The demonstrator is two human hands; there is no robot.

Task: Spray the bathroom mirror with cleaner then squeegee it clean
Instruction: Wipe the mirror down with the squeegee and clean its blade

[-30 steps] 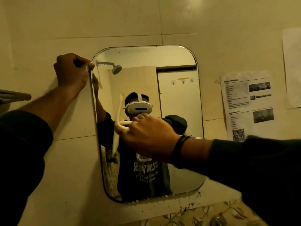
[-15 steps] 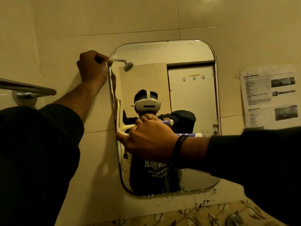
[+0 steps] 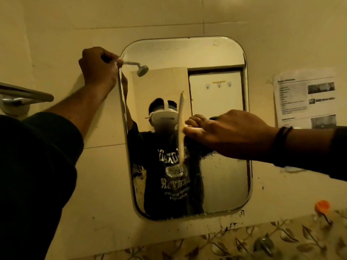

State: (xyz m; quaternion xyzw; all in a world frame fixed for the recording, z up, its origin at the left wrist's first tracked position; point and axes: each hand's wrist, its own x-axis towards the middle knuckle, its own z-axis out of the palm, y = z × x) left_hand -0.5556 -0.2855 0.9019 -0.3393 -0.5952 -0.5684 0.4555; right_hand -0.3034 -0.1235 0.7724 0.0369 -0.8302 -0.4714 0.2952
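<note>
My right hand (image 3: 225,134) clamps the squeegee (image 3: 181,128) upright mid-mirror (image 3: 216,53); my left hand (image 3: 98,67) grips the mirror's top left corner.

The squeegee (image 3: 181,128) is smeared by motion blur, its blade a pale streak against the mirror (image 3: 221,53), and its handle is buried inside the right hand (image 3: 229,134). The left hand (image 3: 98,68) covers the mirror's upper left edge. The printed sheet (image 3: 304,98) on the wall is cut off by the right edge, its text too small to read. The metal bar (image 3: 26,94) runs off the left edge. An orange object (image 3: 322,205) at lower right is too blurred to identify.
</note>
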